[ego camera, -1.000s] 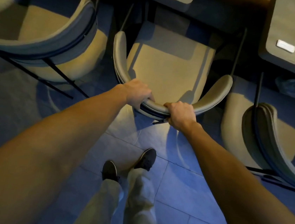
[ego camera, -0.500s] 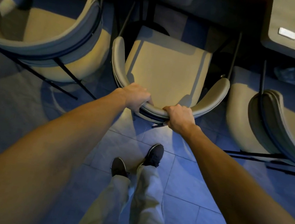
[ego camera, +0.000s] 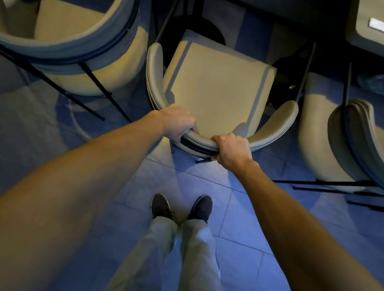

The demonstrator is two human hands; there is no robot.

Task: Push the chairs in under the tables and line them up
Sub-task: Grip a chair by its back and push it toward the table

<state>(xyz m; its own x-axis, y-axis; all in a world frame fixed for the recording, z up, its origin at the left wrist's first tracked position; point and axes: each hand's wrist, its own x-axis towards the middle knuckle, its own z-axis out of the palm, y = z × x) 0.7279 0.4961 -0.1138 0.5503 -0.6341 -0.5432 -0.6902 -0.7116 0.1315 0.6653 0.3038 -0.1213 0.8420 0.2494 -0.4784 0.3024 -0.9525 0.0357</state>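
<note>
Head view: both hands (ego camera: 179, 123) grip padded chair's (ego camera: 216, 88) curved backrest.

Scene is dim, with a blue cast on the tiled floor (ego camera: 238, 210). Warm light falls on the centre chair seat (ego camera: 217, 86). Top of the frame lies in deep shadow. Wide-angle distortion bends the chairs at left and right edges. Edge detail is soft.
</note>
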